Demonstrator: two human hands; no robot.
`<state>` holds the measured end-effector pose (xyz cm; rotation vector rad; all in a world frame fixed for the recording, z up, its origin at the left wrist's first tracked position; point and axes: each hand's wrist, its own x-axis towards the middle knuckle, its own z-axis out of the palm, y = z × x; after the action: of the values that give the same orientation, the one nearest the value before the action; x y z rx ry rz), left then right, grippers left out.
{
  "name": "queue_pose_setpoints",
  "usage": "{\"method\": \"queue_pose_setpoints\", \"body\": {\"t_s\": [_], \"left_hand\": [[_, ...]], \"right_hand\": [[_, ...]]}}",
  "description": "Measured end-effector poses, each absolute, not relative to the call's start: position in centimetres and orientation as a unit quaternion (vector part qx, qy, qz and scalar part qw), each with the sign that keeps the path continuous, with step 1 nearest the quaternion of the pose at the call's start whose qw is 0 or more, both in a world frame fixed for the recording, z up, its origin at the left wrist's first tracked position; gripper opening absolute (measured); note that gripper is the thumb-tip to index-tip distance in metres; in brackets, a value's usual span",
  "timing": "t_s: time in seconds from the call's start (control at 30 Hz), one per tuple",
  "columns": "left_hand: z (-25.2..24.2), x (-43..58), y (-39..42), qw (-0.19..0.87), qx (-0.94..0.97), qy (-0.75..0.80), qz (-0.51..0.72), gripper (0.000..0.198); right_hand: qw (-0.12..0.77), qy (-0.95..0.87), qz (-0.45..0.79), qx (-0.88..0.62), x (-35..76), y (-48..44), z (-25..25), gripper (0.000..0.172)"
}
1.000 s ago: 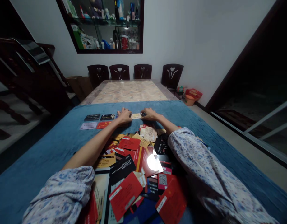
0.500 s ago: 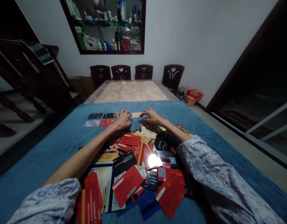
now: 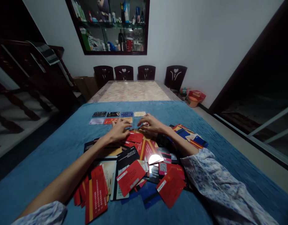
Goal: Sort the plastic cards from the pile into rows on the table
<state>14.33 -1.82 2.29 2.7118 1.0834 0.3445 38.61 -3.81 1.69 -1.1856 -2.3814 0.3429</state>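
My left hand [image 3: 120, 129] hovers low over the far edge of a loose pile of bank cards, fingers spread and nothing seen in them. Facing it, my right hand [image 3: 152, 123] has its fingers bent and apart; a pale patch by its fingertips is too small to name. Beyond the hands lie two rows of cards: a black card [image 3: 99, 114], a black-and-white card [image 3: 113, 114], a blue card [image 3: 126, 114] and a cream card [image 3: 139, 114] behind; a lilac card [image 3: 96, 121], a red card [image 3: 109, 120] and a yellow card [image 3: 128, 119], partly hidden by my left hand, in front.
The pile, with a red card [image 3: 131, 177] and a black card [image 3: 128, 157] on top, spreads between my forearms. More cards, one a blue card [image 3: 201, 141], lie beyond my right forearm. A blue cloth [image 3: 64, 150] covers the near table; chairs [image 3: 147, 72] stand behind.
Both hands have drawn back toward me from the rows. The blue and yellow cards, hidden before, now show. The view has shifted slightly.
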Motion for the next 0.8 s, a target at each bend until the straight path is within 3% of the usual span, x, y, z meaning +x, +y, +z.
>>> {"method": "queue_pose_setpoints", "body": {"t_s": [0.33, 0.57, 0.8], "left_hand": [[3.0, 13.9, -3.2, 0.145, 0.937, 0.312, 0.067, 0.022], [3.1, 13.7, -3.4, 0.176, 0.939, 0.291, 0.054, 0.028], [2.8, 13.7, -3.6, 0.174, 0.941, 0.286, 0.055, 0.028]], "right_hand": [[0.183, -0.899, 0.128, -0.378, 37.4, -6.3, 1.9, 0.022], [0.129, -0.896, 0.111, -0.41, 37.5, -6.7, 1.8, 0.028], [0.13, -0.899, 0.112, -0.403, 37.5, -7.0, 2.1, 0.036]]}}
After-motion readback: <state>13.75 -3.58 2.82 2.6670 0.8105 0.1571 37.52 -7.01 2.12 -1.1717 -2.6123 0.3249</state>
